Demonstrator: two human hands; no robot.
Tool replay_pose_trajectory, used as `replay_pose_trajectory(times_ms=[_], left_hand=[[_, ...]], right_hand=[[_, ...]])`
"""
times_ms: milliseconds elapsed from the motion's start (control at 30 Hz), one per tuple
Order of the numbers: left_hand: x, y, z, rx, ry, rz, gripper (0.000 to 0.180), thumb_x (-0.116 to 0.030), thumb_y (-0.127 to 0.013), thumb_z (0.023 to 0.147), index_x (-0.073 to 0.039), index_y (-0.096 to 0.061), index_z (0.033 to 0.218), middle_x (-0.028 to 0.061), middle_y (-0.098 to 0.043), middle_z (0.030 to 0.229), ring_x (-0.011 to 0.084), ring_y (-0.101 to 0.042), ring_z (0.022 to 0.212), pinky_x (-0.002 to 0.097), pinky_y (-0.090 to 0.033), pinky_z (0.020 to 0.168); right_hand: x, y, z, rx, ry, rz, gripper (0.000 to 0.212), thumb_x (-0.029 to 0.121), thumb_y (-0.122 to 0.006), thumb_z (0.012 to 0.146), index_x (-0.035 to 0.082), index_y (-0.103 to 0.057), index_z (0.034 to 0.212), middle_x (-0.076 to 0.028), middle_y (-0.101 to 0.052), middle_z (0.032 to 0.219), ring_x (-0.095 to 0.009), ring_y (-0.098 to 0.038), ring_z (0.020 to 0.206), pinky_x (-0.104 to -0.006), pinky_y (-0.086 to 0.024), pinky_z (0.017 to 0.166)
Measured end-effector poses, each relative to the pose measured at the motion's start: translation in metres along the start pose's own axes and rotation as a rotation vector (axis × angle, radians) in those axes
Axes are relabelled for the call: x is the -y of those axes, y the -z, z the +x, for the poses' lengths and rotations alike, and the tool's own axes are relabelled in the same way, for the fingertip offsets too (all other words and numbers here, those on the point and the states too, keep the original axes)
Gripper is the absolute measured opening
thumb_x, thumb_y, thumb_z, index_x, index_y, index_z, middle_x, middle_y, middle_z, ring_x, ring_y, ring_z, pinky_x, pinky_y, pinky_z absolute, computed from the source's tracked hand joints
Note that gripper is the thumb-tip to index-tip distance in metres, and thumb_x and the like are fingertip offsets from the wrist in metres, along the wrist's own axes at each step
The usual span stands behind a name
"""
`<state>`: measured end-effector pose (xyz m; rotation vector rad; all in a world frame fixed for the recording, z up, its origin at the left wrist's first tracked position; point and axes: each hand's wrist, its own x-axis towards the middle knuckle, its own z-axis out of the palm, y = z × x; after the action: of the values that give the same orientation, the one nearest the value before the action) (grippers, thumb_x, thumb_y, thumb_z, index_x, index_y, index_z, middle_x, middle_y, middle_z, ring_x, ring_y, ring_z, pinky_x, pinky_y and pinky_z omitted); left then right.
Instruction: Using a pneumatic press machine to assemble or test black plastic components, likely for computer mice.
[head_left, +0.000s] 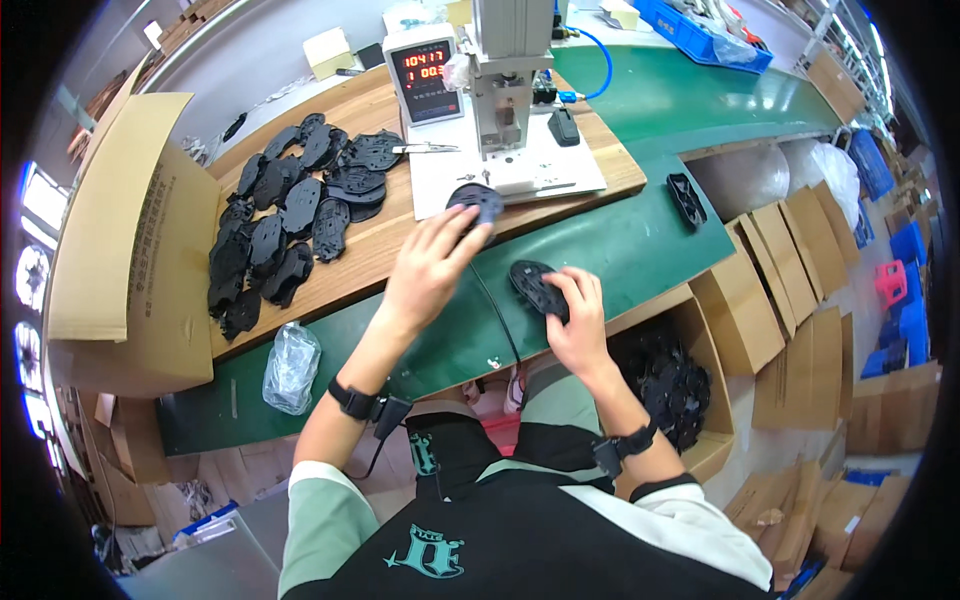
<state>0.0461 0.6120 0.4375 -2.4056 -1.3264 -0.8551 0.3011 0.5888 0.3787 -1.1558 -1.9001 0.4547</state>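
Note:
My left hand (428,262) has its fingers on a black oval plastic shell (482,198), shaped like a computer mouse base, at the front edge of the press machine's white base plate (432,185). The fingers are slightly blurred. My right hand (580,322) grips a second black oval shell (532,284) by its right side, above the green work surface (620,260). Behind the left hand stands the press machine (500,95), with a display box (422,80) at its left. Heaped at the left on the wooden board (375,250) are several similar black shells (300,205).
An open cardboard box (130,250) stands at the left, beside a clear plastic bag (291,368). One black part (686,200) lies near the right edge. Below right, a carton (712,375) holds black parts. A cable (497,310) crosses the table's front edge.

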Motion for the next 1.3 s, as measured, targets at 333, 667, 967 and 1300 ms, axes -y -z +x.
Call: replay_pose_trajectory(times_ms=[333,667,967,1300], left_hand=[[0.007,-0.05,0.062,0.154,-0.051,0.147,0.054,-0.003,-0.057,0.09,-0.013,-0.057,0.143,0.0167,-0.055,0.149,0.035,-0.053,0.138,0.0501,-0.042,0.117],[0.003,-0.056,0.062,0.225,-0.005,0.064,0.063,0.005,-0.057,0.086,-0.008,-0.052,0.147,0.0206,-0.053,0.151,0.0398,-0.052,0.14,0.0546,-0.042,0.117],[-0.002,-0.045,0.068,0.082,0.159,-0.305,0.075,-0.006,-0.07,0.089,-0.008,-0.036,0.156,0.0231,-0.045,0.147,0.0452,-0.06,0.124,0.0498,-0.054,0.102],[0.07,-0.001,-0.042,-0.149,0.443,0.144,0.059,-0.002,-0.066,0.08,0.001,-0.052,0.137,0.0213,-0.054,0.141,0.0396,-0.049,0.135,0.0507,-0.038,0.116]], right_hand=[[-0.02,0.012,-0.013,0.038,-0.015,-0.059,0.049,-0.007,-0.066,0.068,0.007,-0.069,0.115,-0.013,-0.06,0.124,-0.039,-0.051,0.123,-0.0494,-0.043,0.106],[0.007,0.021,0.013,0.133,0.095,-0.031,0.057,0.024,-0.08,0.082,0.008,-0.063,0.134,-0.014,-0.055,0.139,-0.035,-0.047,0.134,-0.0514,-0.03,0.115],[0.0,-0.025,0.121,-0.004,0.284,-0.363,0.055,0.004,-0.076,0.076,0.005,-0.06,0.129,-0.012,-0.063,0.127,-0.03,-0.057,0.125,-0.049,-0.038,0.109],[0.027,-0.032,0.138,0.02,0.33,-0.556,0.043,0.002,-0.078,0.073,0.012,-0.066,0.113,-0.004,-0.064,0.113,-0.024,-0.062,0.114,-0.0473,-0.036,0.11]])
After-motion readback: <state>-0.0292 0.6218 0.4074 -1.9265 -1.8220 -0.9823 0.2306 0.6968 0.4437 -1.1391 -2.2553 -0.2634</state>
